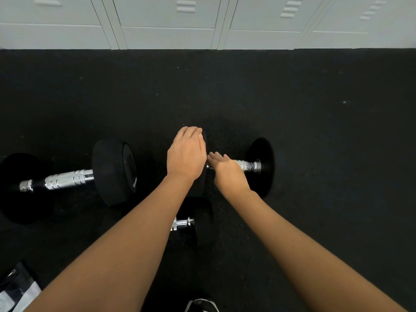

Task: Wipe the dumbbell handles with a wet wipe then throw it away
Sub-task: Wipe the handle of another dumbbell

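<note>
While I lean over the black rubber floor (315,109), my left hand (186,154) sits on top of the near weight head of the right dumbbell (262,165), fingers together and curved over its upper edge, steadying it. My right hand (227,174) is down on that dumbbell's chrome handle (246,165), fingers stretched out along the bar toward my left hand; whether that grip is wrapped round the bar or just lying on it, I cannot tell, because the back of the hand hides the underside. Any wet wipe under my palm is hidden too, so I cannot say where it is. The far end of the handle shows shiny between my knuckles and the right weight head.

Off to the left lies a second dumbbell (112,172), well apart from my hands, its chrome bar bare and its big black heads resting on the floor. A third dumbbell (183,224) peeks out between my forearms, just a short piece of chrome and one dark head. Pale lockers (168,21) run along the far edge of the floor. A bit of black-and-white fabric (18,287) shows at the bottom left corner.
</note>
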A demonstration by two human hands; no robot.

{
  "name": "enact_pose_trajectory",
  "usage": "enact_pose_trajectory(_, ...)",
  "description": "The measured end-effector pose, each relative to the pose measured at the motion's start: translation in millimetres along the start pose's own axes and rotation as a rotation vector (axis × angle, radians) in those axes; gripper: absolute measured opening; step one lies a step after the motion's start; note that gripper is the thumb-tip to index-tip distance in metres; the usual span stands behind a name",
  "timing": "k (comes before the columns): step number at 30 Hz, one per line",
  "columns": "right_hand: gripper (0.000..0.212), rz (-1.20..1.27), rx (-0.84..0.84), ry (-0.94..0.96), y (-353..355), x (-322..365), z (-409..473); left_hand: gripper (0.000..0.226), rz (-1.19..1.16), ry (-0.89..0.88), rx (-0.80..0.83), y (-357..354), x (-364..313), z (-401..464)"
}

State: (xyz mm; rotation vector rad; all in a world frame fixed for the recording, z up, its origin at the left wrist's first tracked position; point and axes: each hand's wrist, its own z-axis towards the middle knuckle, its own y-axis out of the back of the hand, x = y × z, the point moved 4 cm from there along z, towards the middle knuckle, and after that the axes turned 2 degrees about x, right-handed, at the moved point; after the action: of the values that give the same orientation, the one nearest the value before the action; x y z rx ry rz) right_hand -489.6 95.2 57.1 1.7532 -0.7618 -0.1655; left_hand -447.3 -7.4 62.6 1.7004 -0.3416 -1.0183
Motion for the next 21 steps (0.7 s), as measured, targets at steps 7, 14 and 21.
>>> enact_pose_trajectory(7, 0.063, -0.010, -0.052, -0.060, -1.2, -14.4, -6.0, 0.040, -0.010, -0.002, -0.008, 1.6, -0.5, -2.0)
enact_pose_trajectory(14, 0.068, -0.047, -0.139, 0.051, -10.5, -22.1, -21.3, 0.040, -0.008, -0.006, -0.010, 2.2, -1.5, -2.6)
enact_pose_trajectory(21, 0.067, -0.076, -0.172, 0.105, -20.8, 3.3, -27.9, 0.040, -0.018, 0.003, -0.007, 2.9, -1.6, -2.1)
